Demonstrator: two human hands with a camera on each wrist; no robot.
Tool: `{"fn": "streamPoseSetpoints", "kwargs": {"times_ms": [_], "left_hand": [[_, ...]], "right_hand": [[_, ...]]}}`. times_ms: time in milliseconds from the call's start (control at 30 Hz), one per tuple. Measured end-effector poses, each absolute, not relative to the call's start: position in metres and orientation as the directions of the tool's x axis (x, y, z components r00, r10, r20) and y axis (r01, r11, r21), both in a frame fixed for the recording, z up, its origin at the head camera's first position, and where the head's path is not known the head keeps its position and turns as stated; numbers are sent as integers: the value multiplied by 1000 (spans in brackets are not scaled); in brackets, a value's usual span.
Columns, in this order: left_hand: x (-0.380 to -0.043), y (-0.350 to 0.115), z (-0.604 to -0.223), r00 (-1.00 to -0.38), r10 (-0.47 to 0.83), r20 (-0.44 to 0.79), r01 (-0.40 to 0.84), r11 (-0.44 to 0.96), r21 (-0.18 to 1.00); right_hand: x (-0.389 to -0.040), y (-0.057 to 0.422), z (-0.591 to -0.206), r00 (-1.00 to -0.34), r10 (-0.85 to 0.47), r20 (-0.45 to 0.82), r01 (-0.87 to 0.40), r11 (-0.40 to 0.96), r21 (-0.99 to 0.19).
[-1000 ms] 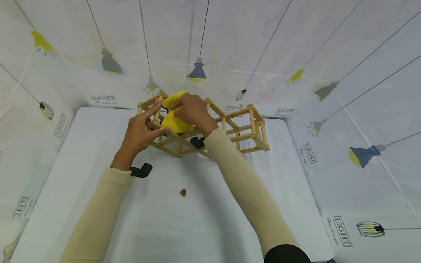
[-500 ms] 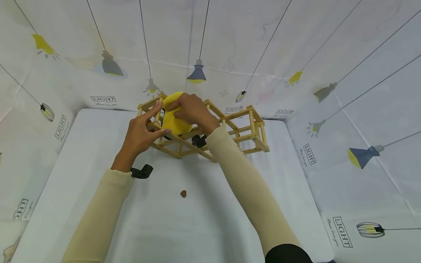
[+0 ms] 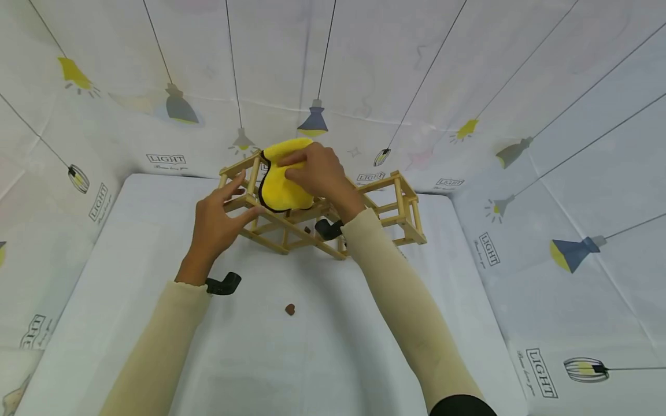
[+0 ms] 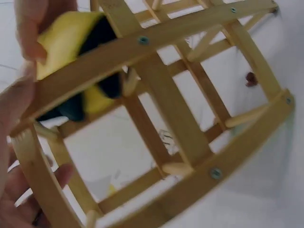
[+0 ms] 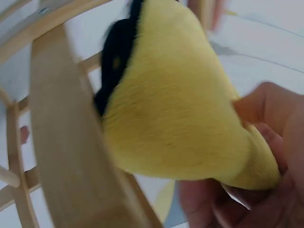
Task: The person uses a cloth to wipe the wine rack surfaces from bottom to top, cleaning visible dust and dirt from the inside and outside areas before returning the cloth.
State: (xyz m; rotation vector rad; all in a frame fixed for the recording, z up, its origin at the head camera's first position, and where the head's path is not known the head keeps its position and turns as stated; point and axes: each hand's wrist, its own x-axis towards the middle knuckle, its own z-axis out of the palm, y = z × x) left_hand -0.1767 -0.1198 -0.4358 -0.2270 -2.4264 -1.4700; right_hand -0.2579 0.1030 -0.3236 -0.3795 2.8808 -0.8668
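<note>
Right hand [image 3: 324, 173]: we pinch yellow cloth [image 3: 286, 188] between thumb and fingers; its free part lies beyond fingertips against wooden rack [image 4: 175, 111]. Left hand [image 3: 212, 225] grips rack end. Cloth seems soft, light; bunched fold should hold best.

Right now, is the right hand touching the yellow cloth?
Touching. The right wrist view shows it plainly: the right hand pinches the yellow cloth, no gap between them.
</note>
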Motion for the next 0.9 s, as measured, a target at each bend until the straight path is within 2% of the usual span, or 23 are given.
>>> {"fn": "streamPoseSetpoints", "kwargs": {"times_ms": [100,200,367,467,567,700,800,900], "left_hand": [[-168,-132,-449,-886,-216,410,285,443,850],[-160,-142,-463,-842,-374,390,233,400,887],[-155,-146,-484,-882,-409,233,142,240,960],[-156,-142,-491,-898,-401,184,148,119,982],[-157,-139,-495,-900,-403,165,158,53,986],[-158,-138,-499,-905,-401,141,128,58,990],[-157,-139,-499,-906,-400,140,118,79,990],[-156,-141,-498,-904,-398,157,128,98,987]], "right_hand": [[-253,101,-310,-966,-237,99,-243,717,-653],[-250,91,-299,-944,-239,227,-327,590,-738],[-253,58,-293,-903,-314,295,-408,405,-818],[-259,35,-297,-903,-357,238,-384,427,-818],[-267,17,-307,-915,-374,150,-352,561,-749],[-276,4,-322,-918,-396,5,-344,792,-505],[-280,0,-330,-889,-451,-80,-405,855,-324],[-284,-3,-334,-852,-510,-121,-481,852,-209]]}}
